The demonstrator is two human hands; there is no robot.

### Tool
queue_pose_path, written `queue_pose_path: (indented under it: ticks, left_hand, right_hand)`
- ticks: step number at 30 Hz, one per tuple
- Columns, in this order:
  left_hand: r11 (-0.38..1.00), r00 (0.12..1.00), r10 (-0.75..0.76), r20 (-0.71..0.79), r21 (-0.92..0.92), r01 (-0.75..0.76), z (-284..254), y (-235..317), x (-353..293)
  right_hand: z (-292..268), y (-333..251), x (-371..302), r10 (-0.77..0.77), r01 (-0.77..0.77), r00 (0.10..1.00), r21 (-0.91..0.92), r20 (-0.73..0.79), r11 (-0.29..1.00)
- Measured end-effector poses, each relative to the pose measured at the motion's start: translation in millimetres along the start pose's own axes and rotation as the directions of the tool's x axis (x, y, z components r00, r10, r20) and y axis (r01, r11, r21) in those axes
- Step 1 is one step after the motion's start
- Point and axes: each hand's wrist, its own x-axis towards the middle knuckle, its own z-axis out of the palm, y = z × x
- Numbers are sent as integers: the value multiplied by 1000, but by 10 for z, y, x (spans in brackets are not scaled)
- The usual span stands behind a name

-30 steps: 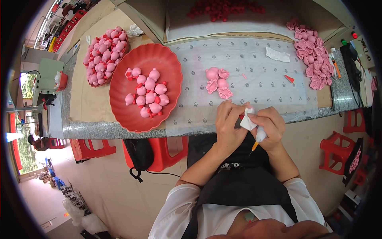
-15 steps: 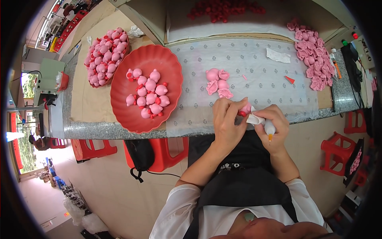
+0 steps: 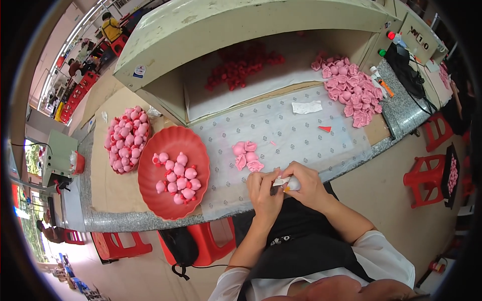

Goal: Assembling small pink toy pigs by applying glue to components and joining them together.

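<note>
My left hand (image 3: 264,194) is closed, fingertips together beside a crumpled piece of white tissue (image 3: 281,181); whatever it grips is hidden. In my right hand (image 3: 307,186) is a small whitish squeeze bottle (image 3: 293,184) with an orange-yellow tip, and its fingers touch the tissue too. Both hands meet over the table's near edge. Just beyond them, a small cluster of pink balls and ruffled pink pieces (image 3: 247,155) lies on the printed white sheet (image 3: 221,145). To the left, a scalloped red dish (image 3: 148,195) holds several round pink figures with red parts (image 3: 181,176).
A basket heaped with pink figures (image 3: 126,140) stands at the far left. Ruffled pink pieces (image 3: 354,93) pile at the right. Red parts (image 3: 243,67) lie inside a greenish open-fronted cabinet (image 3: 241,27). A white scrap (image 3: 307,107) and red triangle (image 3: 325,129) rest on the sheet.
The view has tilted and now takes in more of the cabinet. My hands have drawn closer together, and the pink figure seen in my left fingers is now hidden.
</note>
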Motion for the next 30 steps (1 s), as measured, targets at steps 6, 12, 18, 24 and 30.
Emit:
queue_pose_path:
  ticks: [6,12,18,24,30]
  left_hand:
    - [996,996,-64,-54,-68,60,-25,5,256]
    - [751,956,-271,108,-598,281,-84,18,342]
    - [-71,822,-309,479,-873,482,96,189,169]
    - [-179,831,-206,516,-855,487,109,117,69]
    - [-80,852,-211,479,-877,473,163,107,52]
  right_hand:
    - [-228,282,32,31,-50,974,-81,-224,995]
    - [-477,269,235,4,-87,937,-224,-350,971]
    - [-76,86,39,258,-97,951,628,-170,772]
    - [-45,97,-25,298,-71,945,811,-131,581]
    - [-7,187,-77,342,-85,937,903,-72,421]
